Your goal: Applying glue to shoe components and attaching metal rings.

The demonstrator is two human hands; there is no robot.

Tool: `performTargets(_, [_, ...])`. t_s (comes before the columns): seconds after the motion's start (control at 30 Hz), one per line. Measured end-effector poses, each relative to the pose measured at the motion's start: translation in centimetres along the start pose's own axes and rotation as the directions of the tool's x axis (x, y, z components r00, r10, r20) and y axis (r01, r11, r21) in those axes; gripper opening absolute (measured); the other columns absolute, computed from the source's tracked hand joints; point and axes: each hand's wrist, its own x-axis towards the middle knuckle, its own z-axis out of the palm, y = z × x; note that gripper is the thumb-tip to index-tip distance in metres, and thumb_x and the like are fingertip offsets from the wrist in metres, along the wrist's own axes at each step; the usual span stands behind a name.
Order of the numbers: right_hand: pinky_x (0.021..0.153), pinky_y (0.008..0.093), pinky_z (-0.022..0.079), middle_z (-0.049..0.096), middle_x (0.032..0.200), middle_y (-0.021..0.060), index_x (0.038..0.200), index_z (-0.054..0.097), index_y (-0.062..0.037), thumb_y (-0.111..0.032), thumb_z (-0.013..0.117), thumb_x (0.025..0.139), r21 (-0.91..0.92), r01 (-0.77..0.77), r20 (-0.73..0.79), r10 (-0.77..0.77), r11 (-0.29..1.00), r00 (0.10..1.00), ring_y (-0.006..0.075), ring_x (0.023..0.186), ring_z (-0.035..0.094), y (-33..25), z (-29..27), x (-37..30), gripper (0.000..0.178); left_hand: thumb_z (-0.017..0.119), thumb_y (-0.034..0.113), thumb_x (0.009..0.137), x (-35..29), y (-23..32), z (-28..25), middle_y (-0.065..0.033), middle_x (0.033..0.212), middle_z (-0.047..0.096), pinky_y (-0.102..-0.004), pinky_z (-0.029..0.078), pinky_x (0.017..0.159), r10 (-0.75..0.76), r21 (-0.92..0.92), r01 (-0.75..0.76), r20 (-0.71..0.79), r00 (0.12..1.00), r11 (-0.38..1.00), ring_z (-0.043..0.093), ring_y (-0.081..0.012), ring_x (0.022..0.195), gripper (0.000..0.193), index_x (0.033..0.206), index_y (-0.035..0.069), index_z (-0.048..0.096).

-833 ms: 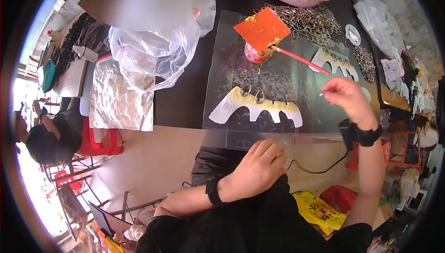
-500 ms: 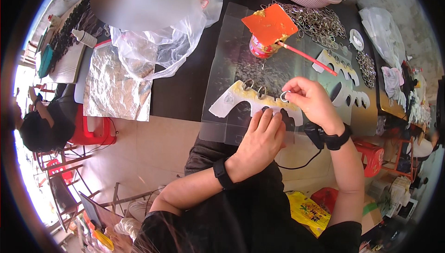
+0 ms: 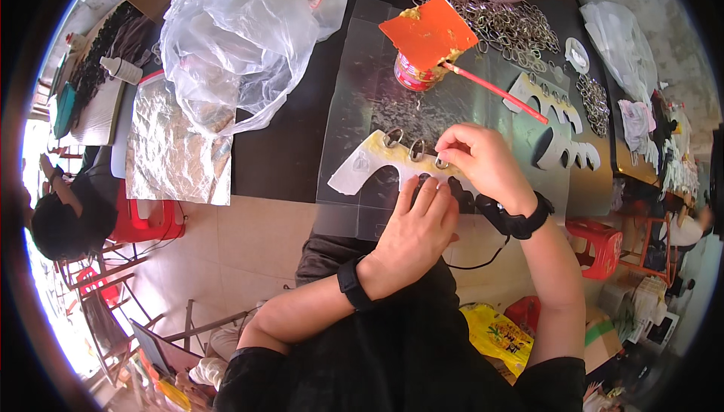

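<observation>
A right hand [image 3: 483, 159] pinches a metal ring [image 3: 442, 163] at the far, yellow-smeared edge of a white arched piece [image 3: 354, 172], which lies on a clear sheet [image 3: 339, 103] at the table's near side. The left hand [image 3: 418, 231] (fingers extended, grasping nothing visible) rests over its near edge. Two more rings [image 3: 415, 151] stand leftward; a red tin [image 3: 411, 74] sits farther off.

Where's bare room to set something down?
Best: dark table between silver pouch and clear sheet. Maybe also: that sheet, left of the red can. Crowded: the white piece, with left hand and right hand at it; right of the can, red stick and ring pile.
</observation>
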Motion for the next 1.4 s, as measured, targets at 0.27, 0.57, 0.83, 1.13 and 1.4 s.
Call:
performTargets(0.27, [0.063,0.0375,0.047,0.060,0.076,0.0134,0.080,0.060,-0.0004,-0.002,0.065,0.076,-0.141,0.116,-0.064,-0.126,0.983,0.990,0.0302,0.070,0.060,0.8,0.5,0.5,0.006,0.072,0.027,0.074,0.1,0.2,0.2,-0.0148,0.120,0.051,-0.0555,0.027,0.105,-0.028,0.030,0.028,0.019,0.999,0.999,0.041,-0.0314,0.127,0.050,0.112,-0.001,0.057])
performTargets(0.57, [0.063,0.0377,0.046,0.058,0.076,0.0120,0.079,0.061,-0.0021,-0.004,0.066,0.077,-0.143,0.108,-0.077,-0.120,0.984,0.990,0.0296,0.070,0.059,1.1,0.7,0.5,0.005,0.075,0.029,0.072,0.5,0.1,0.0,-0.0120,0.113,0.049,-0.0597,0.021,0.107,-0.048,-0.003,0.048,0.041,0.998,0.999,0.039,-0.0292,0.131,0.050,0.111,0.001,0.058])
performTargets(0.83, [0.064,0.0382,0.047,0.057,0.077,0.0120,0.083,0.062,-0.0029,-0.003,0.065,0.078,-0.143,0.131,-0.078,-0.144,0.981,0.987,0.0304,0.071,0.059,0.9,0.6,0.3,0.006,0.078,0.036,0.067,1.0,-0.1,0.0,-0.0101,0.108,0.049,-0.0578,0.022,0.106,-0.038,0.017,0.038,0.020,0.999,0.999,0.043,-0.0285,0.124,0.057,0.109,0.003,0.059])
performTargets(1.13, [0.068,0.0397,0.047,0.057,0.086,0.0135,0.087,0.063,-0.0012,0.004,0.060,0.077,-0.185,0.203,-0.033,-0.213,0.962,0.977,0.0332,0.078,0.058,1.1,0.2,-0.1,0.012,0.080,0.038,0.064,1.3,0.0,-0.2,-0.0093,0.107,0.048,-0.0539,0.024,0.102,-0.057,0.016,0.056,0.047,0.997,0.998,0.044,-0.0265,0.122,0.066,0.116,0.005,0.058])
performTargets(1.4, [0.069,0.0397,0.047,0.056,0.086,0.0131,0.087,0.062,-0.0013,0.006,0.061,0.075,-0.226,0.227,-0.042,-0.242,0.947,0.969,0.0328,0.079,0.058,1.0,0.5,0.0,0.014,0.080,0.041,0.062,1.7,0.2,-0.6,-0.0108,0.110,0.048,-0.0519,0.027,0.098,-0.068,0.007,0.068,0.066,0.995,0.998,0.045,-0.0283,0.121,0.070,0.120,0.009,0.057])
